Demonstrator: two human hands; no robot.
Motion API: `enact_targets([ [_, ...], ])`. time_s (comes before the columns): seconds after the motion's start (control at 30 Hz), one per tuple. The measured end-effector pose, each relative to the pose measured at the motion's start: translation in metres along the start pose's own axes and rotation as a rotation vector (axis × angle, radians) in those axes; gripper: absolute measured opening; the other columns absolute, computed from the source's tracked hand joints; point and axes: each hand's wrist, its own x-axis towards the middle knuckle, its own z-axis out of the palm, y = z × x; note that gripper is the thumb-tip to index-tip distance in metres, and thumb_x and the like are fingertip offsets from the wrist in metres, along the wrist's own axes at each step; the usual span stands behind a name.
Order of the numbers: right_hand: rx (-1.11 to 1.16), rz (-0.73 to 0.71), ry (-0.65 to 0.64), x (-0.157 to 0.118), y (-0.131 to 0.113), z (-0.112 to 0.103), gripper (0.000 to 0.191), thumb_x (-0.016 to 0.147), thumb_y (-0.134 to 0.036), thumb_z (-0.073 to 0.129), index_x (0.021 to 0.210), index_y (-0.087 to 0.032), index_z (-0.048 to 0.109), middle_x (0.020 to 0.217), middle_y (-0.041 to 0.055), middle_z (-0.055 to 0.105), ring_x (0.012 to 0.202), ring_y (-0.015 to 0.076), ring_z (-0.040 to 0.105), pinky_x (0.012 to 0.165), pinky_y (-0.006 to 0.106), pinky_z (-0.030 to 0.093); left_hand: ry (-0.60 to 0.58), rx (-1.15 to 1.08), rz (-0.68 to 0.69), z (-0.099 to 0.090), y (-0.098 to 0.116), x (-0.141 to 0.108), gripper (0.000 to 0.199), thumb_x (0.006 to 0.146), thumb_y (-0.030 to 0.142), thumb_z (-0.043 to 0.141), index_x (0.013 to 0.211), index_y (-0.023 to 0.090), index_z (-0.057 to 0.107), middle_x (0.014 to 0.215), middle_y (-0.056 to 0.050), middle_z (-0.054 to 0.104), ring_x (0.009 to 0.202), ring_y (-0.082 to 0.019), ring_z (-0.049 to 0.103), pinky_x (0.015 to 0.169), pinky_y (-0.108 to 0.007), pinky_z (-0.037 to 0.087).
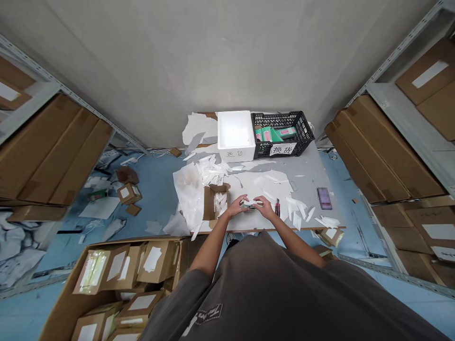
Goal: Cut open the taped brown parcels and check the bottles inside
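Note:
Close to the front edge of the table [309, 166], my left hand [237, 205] and my right hand [263, 206] grip a small white-and-green box [250, 202] from both sides. Fingers cover much of it, so its far details are too small to read. Left of my left hand stands an open cardboard carton [208, 203] with white paper pieces inside. Just right of my right hand lie dark and red slim tools [277, 207], whose kind I cannot make out. White paper strips [296, 206] are scattered beyond them.
At the back stand a white bin [236, 154] and a black plastic crate [263, 152] holding green boxes [267, 134]. A purple blurred object [324, 198] lies at right. A large carton of parcels [88, 246] is at lower left; shelves [377, 85] flank both sides.

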Motion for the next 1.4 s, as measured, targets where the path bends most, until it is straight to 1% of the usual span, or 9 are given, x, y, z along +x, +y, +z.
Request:
enact_targets([
  [0.2, -0.356, -0.225, -0.069, -0.005, 0.013, 0.000, 0.014, 0.097, -0.029, 0.072, 0.107, -0.025, 0.081, 0.113, 0.0123, 0.066, 0.115, 0.0323, 0.067, 0.102, 0.050, 0.058, 0.014, 0.305, 0.040, 0.001, 0.005, 0.001, 0.031, 0.078, 0.020, 0.085, 0.109, 0.021, 0.077, 0.164, -0.016, 0.054, 0.152, -0.033, 0.054, 0.125, -0.049, 0.043],
  [0.43, -0.395, -0.163, -0.109, -0.011, 0.031, 0.002, 0.023, 0.089, -0.024, 0.079, 0.112, -0.026, 0.081, 0.141, 0.0155, 0.062, 0.137, 0.0380, 0.059, 0.116, 0.058, 0.051, -0.035, 0.517, 0.013, 0.001, 0.006, -0.004, 0.034, 0.079, 0.022, 0.087, 0.111, 0.026, 0.077, 0.170, -0.011, 0.049, 0.149, -0.036, 0.058, 0.125, -0.051, 0.046],
  [0.53, -0.253, -0.094, -0.141, -0.010, 0.038, 0.002, 0.049, 0.078, -0.024, 0.082, 0.126, -0.026, 0.074, 0.157, 0.0164, 0.054, 0.147, 0.0388, 0.053, 0.118, 0.057, 0.049, 0.079, 0.348, 0.028, 0.015, -0.007, -0.007, 0.062, 0.071, 0.018, 0.089, 0.129, 0.025, 0.070, 0.174, -0.015, 0.041, 0.155, -0.038, 0.051, 0.124, -0.053, 0.046],
  [0.67, 0.015, 0.146, -0.061, -0.006, 0.055, 0.009, 0.091, 0.070, -0.023, 0.076, 0.156, -0.029, 0.049, 0.165, 0.0181, 0.047, 0.145, 0.0365, 0.056, 0.113, 0.055, 0.053, 0.410, -0.102, -0.113, 0.046, -0.031, -0.008, 0.096, 0.066, 0.015, 0.088, 0.153, 0.024, 0.049, 0.171, -0.022, 0.038, 0.142, -0.036, 0.061, 0.115, -0.051, 0.054],
  [0.8, 0.236, 0.299, -0.095, 0.004, 0.076, 0.028, 0.104, 0.058, -0.024, 0.078, 0.157, -0.030, 0.046, 0.163, 0.0178, 0.049, 0.149, 0.0387, 0.052, 0.116, 0.058, 0.049, 0.513, -0.308, -0.195, 0.063, -0.050, -0.003, 0.088, 0.061, 0.016, 0.091, 0.141, 0.024, 0.052, 0.157, -0.020, 0.056, 0.139, -0.034, 0.063, 0.114, -0.051, 0.054],
  [1.0, 0.426, 0.276, 0.041, 0.026, 0.091, 0.058, 0.095, 0.060, -0.036, 0.087, 0.149, -0.029, 0.053, 0.154, 0.0151, 0.058, 0.143, 0.0353, 0.057, 0.118, 0.054, 0.048, 0.615, -0.369, -0.209, 0.061, -0.062, 0.012, 0.073, 0.074, 0.043, 0.096, 0.133, 0.023, 0.058, 0.147, -0.019, 0.064, 0.135, -0.033, 0.067, 0.113, -0.050, 0.056],
  [1.1, 0.425, 0.315, 0.086, 0.035, 0.085, 0.061, 0.085, 0.062, -0.040, 0.087, 0.141, -0.028, 0.056, 0.137, 0.0119, 0.070, 0.126, 0.0325, 0.068, 0.108, 0.051, 0.056, 0.584, -0.307, -0.248, 0.056, -0.057, 0.020, 0.070, 0.085, 0.053, 0.087, 0.141, 0.024, 0.057, 0.144, -0.018, 0.067, 0.130, -0.032, 0.068, 0.104, -0.048, 0.061],
  [1.2, 0.406, 0.346, 0.119, 0.042, 0.066, 0.051, 0.073, 0.066, -0.045, 0.083, 0.132, -0.027, 0.058, 0.115, 0.0081, 0.077, 0.106, 0.0306, 0.075, 0.095, 0.048, 0.062, 0.492, -0.168, -0.224, 0.050, -0.043, 0.020, 0.069, 0.090, 0.047, 0.080, 0.150, 0.026, 0.054, 0.144, -0.016, 0.067, 0.133, -0.030, 0.066, 0.107, -0.046, 0.059],
  [1.4, 0.375, 0.300, 0.195, 0.061, -0.012, 0.006, 0.068, 0.064, -0.047, 0.086, 0.123, -0.026, 0.060, 0.104, 0.0068, 0.078, 0.095, 0.0289, 0.077, 0.085, 0.043, 0.064, 0.279, -0.195, -0.043, 0.032, 0.014, 0.012, 0.101, 0.079, 0.038, 0.088, 0.167, 0.031, 0.038, 0.164, -0.020, 0.047, 0.132, -0.033, 0.064, 0.100, -0.046, 0.061],
])
